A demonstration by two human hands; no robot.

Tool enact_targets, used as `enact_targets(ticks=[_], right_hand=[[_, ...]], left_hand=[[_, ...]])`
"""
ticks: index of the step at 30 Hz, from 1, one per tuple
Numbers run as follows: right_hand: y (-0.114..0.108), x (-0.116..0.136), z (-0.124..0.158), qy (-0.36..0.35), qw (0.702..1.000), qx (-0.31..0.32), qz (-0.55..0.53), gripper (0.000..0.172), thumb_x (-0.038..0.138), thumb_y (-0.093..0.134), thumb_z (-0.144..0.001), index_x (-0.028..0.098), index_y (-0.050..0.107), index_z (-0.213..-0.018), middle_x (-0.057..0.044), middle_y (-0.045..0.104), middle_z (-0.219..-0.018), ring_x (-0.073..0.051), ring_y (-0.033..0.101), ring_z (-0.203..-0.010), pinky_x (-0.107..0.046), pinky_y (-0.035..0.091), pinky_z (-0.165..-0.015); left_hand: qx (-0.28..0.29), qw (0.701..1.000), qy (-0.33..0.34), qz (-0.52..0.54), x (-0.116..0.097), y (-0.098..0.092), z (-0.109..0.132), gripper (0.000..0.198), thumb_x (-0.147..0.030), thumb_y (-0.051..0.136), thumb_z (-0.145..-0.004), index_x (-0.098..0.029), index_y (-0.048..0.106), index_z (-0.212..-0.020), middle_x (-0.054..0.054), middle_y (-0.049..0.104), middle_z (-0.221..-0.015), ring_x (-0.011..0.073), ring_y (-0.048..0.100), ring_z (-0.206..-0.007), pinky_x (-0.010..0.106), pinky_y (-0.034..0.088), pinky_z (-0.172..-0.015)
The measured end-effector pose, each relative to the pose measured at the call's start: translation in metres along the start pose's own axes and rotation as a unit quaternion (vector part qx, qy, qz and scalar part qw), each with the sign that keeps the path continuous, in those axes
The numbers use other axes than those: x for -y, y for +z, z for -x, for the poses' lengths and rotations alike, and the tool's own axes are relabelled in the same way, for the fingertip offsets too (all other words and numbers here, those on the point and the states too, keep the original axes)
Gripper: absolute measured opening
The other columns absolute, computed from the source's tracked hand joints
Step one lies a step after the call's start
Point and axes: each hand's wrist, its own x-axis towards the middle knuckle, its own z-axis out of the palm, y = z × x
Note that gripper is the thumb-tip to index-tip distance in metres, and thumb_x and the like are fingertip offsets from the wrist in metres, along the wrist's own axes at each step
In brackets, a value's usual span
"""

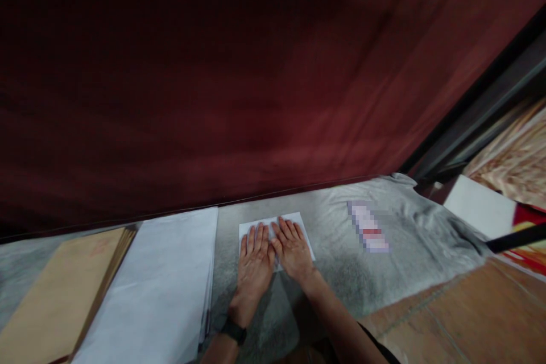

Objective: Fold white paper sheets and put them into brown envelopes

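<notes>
A small white sheet of paper lies on a grey cloth in front of me. My left hand rests flat on it with fingers stretched out, a dark watch on its wrist. Right beside it, my right hand lies flat on the same sheet, fingers extended and touching the left hand's side. Both palms cover most of the paper; only its far edge and corners show.
A stack of white paper lies to the left, with a pile of brown envelopes beyond it. A dark red curtain hangs behind. A small blurred label sits on the cloth at right. Wooden floor lies lower right.
</notes>
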Motion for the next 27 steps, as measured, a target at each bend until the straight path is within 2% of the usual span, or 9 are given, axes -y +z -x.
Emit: enact_targets(ticks=[7, 11, 15, 18, 22, 27], right_hand=[[-0.007, -0.036, 0.013, 0.04, 0.997, -0.021, 0.061, 0.053, 0.038, 0.041, -0.107, 0.016, 0.042, -0.155, -0.012, 0.041, -0.16, -0.028, 0.04, -0.146, -0.048, 0.029, -0.12], [-0.01, -0.049, 0.02, 0.044, 0.995, -0.027, 0.08, 0.057, 0.042, 0.039, -0.107, 0.012, 0.04, -0.155, -0.012, 0.043, -0.158, -0.027, 0.042, -0.145, -0.046, 0.029, -0.121], [-0.01, -0.051, 0.021, 0.05, 0.995, -0.03, 0.08, 0.057, 0.043, 0.039, -0.106, 0.012, 0.04, -0.155, -0.012, 0.043, -0.158, -0.028, 0.042, -0.144, -0.047, 0.028, -0.121], [-0.007, -0.049, 0.019, 0.059, 0.994, -0.042, 0.076, 0.057, 0.044, 0.039, -0.106, 0.013, 0.042, -0.154, -0.011, 0.044, -0.158, -0.028, 0.044, -0.143, -0.046, 0.029, -0.12], [-0.005, -0.048, 0.019, 0.061, 0.994, -0.056, 0.068, 0.056, 0.044, 0.04, -0.106, 0.013, 0.045, -0.152, -0.011, 0.046, -0.156, -0.028, 0.047, -0.141, -0.045, 0.03, -0.12], [-0.009, -0.047, 0.017, 0.077, 0.995, -0.045, 0.055, 0.056, 0.046, 0.042, -0.105, 0.014, 0.048, -0.151, -0.01, 0.047, -0.156, -0.029, 0.049, -0.14, -0.047, 0.032, -0.119]], left_hand=[[-0.022, 0.999, -0.028, 0.015, 0.005, 0.007, 0.0, 0.057, -0.024, 0.034, -0.1, -0.008, 0.041, -0.153, 0.014, 0.04, -0.16, 0.0245, 0.033, -0.151, 0.044, 0.025, -0.125], [-0.022, 0.999, -0.025, -0.013, 0.009, 0.003, 0.003, 0.058, -0.026, 0.034, -0.099, -0.006, 0.042, -0.152, 0.016, 0.043, -0.158, 0.0257, 0.038, -0.149, 0.044, 0.029, -0.123], [-0.009, 0.999, -0.023, -0.029, 0.007, -0.005, -0.005, 0.057, -0.029, 0.032, -0.101, -0.004, 0.045, -0.151, 0.017, 0.045, -0.157, 0.0298, 0.044, -0.144, 0.047, 0.036, -0.118], [-0.011, 1.0, 0.002, -0.025, -0.001, -0.006, -0.022, 0.056, -0.027, 0.03, -0.102, -0.008, 0.044, -0.152, 0.013, 0.044, -0.158, 0.0291, 0.042, -0.146, 0.049, 0.033, -0.12], [0.003, 1.0, 0.028, -0.013, -0.009, 0.004, -0.042, 0.056, -0.03, 0.03, -0.102, -0.011, 0.043, -0.153, 0.01, 0.043, -0.159, 0.0291, 0.037, -0.149, 0.05, 0.031, -0.121], [0.001, 0.999, 0.025, -0.024, -0.005, 0.014, -0.043, 0.057, -0.035, 0.032, -0.103, -0.013, 0.043, -0.153, 0.011, 0.044, -0.158, 0.0296, 0.036, -0.149, 0.051, 0.028, -0.122]])
